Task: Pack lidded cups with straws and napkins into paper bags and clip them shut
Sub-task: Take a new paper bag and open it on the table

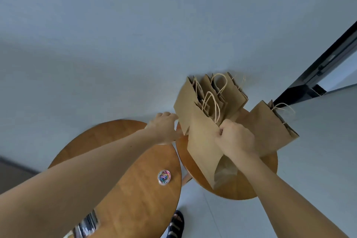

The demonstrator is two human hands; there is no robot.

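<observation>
Closest in, a sandalled foot (176, 222) stands on the floor between two round wooden tables. On the left table (116, 170) a striped bundle (87, 224), too blurred to name, lies at the near rim, and a small clear tub of coloured paper clips (164, 177) sits further in. No cups, straws or napkins are plainly in view. On the right table (237, 191) the nearest paper bag (202, 147) leans toward the camera, and I see no clip on its top. Packing therefore looks well along, with this bag at or near the closing step, though what it holds is hidden. The right hand (234, 138) reaches out on a nearly straight arm, fist closed tight on that bag's top edge just below its cord handles. The left hand (166, 127) is stretched forward too, its fingers curled against the side edge of the cluster of standing bags (218, 94) behind. Whether it grips or only steadies them I cannot tell. One more bag (270, 129) stands off to the right.
</observation>
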